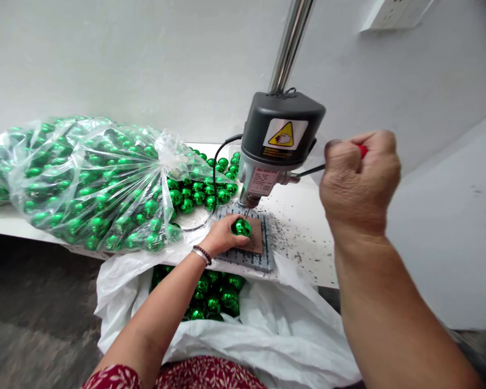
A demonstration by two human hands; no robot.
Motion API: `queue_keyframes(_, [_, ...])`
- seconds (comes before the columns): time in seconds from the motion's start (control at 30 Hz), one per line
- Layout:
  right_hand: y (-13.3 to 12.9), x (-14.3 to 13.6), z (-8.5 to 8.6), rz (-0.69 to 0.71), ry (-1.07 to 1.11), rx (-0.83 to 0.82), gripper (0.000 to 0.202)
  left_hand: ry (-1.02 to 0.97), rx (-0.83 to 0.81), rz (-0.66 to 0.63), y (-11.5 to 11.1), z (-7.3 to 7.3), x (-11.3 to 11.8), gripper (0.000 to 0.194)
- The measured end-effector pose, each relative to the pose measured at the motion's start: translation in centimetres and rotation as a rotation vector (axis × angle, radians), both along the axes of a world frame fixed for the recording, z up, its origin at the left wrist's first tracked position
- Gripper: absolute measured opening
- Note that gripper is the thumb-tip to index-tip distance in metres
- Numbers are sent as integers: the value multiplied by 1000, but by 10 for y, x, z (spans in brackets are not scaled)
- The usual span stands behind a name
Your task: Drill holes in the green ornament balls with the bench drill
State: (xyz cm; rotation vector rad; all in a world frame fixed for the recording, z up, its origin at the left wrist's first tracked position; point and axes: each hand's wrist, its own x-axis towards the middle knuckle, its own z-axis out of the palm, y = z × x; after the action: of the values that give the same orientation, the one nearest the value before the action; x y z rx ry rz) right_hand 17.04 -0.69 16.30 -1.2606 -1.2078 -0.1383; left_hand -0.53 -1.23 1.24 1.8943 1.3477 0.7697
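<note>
My left hand [225, 235] pinches a shiny green ball [242, 228] between thumb and fingers, over a brown pad [256, 243] on the drill press's grey base [263, 261]. Right above the ball is the thin bit [248, 213] of the drill press [283, 129]; whether it touches the ball I cannot tell. On the right, my right hand [360, 175] is wrapped round the lever [312, 170], whose red end [363, 151] shows between the fingers.
A clear plastic bag [85, 183] full of green balls lies on the white table [308, 237] at the left, with loose balls [198, 194] beside it. Dark shavings dot the tabletop. An open white sack [291, 329] holding green balls is below the front edge.
</note>
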Motion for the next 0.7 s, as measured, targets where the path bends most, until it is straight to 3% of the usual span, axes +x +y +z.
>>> queue_keyframes(0.13, [2,-2,8,-57,22,-63,13,26,34,-157,-21,8,-28,64])
queue_keyframes(0.2, [0,-3,5,-71,22,-71,13,31,37,-110,-26,12,-44,60])
queue_keyframes(0.27, [-2,-5,3,-77,38,-99,16,98,85,42,-26,17,-60,46])
queue_keyframes(0.37, [-5,-8,5,-69,60,-123,19,486,109,267,-20,29,-79,37])
queue_keyframes(0.47, [-7,-9,8,-56,68,-137,22,895,-38,298,-17,43,-90,39])
queue_keyframes(0.57, [-8,-7,7,-24,79,-129,21,1058,-132,267,-21,51,-94,36])
queue_keyframes(0.7, [-8,-4,1,28,63,-80,18,1120,-199,232,-27,44,-99,36])
